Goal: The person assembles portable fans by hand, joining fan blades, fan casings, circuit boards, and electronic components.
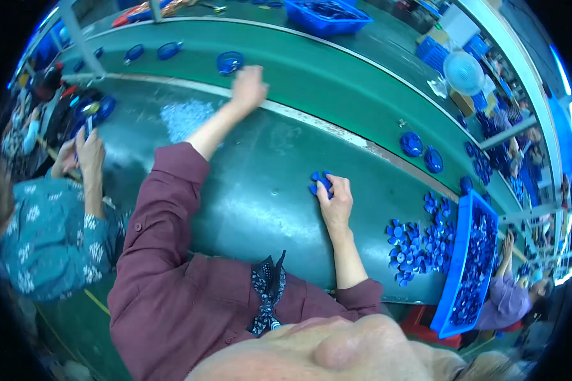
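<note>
My left hand (249,87) reaches over the near edge of the green belt, just beside a round, clear blue part (229,62) lying there. Motion smears its fingers, so whether they grip anything is unclear. Over the green tabletop, my right hand (337,198) is closed around small blue knob-like pieces (322,183), with several sticking out past the thumb and fingers. Similar blue pieces (413,244) lie scattered to the right on the table. A patch of small clear pieces (185,118) is spread near the left forearm.
A long blue tray (450,298) full of blue parts stands at the table's right end. More round blue parts (410,144) rest on the belt (349,95). Another blue bin (327,23) stands beyond it. A co-worker in a green patterned top (57,235) works close on the left.
</note>
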Tool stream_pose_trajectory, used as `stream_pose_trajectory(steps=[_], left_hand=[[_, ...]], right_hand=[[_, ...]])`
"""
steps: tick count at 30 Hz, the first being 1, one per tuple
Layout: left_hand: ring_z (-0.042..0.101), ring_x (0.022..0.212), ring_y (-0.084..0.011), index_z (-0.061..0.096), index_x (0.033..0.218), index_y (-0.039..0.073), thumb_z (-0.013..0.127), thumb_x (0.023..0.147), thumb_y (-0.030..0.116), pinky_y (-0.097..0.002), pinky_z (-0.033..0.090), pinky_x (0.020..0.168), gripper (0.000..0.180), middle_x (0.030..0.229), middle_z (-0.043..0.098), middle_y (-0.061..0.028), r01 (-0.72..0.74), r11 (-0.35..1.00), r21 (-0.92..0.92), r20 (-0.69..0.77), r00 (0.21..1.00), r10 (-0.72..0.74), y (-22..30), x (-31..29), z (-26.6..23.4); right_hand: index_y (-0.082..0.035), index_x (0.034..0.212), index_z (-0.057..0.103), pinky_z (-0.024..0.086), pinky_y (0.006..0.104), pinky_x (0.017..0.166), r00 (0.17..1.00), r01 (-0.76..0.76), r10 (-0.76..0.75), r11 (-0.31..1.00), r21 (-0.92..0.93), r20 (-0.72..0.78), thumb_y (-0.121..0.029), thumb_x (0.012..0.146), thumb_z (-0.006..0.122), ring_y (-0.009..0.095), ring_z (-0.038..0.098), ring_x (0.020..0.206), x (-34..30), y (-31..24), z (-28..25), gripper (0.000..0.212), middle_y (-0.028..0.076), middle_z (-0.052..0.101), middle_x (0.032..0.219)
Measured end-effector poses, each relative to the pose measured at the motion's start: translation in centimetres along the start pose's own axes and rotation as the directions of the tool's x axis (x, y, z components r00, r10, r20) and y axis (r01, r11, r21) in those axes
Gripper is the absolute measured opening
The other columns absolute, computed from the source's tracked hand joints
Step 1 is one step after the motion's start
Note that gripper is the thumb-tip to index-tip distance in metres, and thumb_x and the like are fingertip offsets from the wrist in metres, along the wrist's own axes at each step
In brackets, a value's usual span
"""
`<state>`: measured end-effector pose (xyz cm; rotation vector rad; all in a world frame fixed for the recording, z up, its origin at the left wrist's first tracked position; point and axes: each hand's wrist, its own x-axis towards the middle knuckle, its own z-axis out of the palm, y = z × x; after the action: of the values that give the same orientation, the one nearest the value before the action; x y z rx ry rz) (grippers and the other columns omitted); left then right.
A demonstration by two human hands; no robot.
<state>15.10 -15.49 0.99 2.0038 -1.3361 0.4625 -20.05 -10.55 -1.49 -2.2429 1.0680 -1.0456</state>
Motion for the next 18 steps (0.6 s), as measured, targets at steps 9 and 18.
stream_pose_trajectory(steps=[9,18], left_hand=[[0.062,0.082,-0.0337,0.062,0.088,0.007,0.05,0.085,0.016,-0.0475,0.053,0.064,0.016,0.086,0.064,-0.0152,0.002,0.876,0.483,0.079,0.996,-0.046,-10.7,5.3,4.3],[0.056,0.083,-0.03,0.063,0.095,0.006,0.058,0.088,0.013,-0.0385,0.046,0.075,0.012,0.09,0.062,-0.012,-0.277,0.924,-0.264,0.027,0.955,0.294,5.1,-1.1,-6.2]], right_hand=[[-0.003,0.098,0.063,0.052,0.0327,0.063,0.997,0.007,-0.003,0.998,0.062,-0.071,-0.015,0.074,0.073,0.023,0.062,0.072,0.5,1.1,1.1,0.028,0.01,0.059,0.089],[-0.004,0.096,0.062,0.051,0.0398,0.069,0.996,-0.055,0.06,0.996,0.076,-0.068,-0.019,0.075,0.07,0.03,0.061,0.082,0.3,0.3,0.6,0.026,0.011,0.058,0.092]])
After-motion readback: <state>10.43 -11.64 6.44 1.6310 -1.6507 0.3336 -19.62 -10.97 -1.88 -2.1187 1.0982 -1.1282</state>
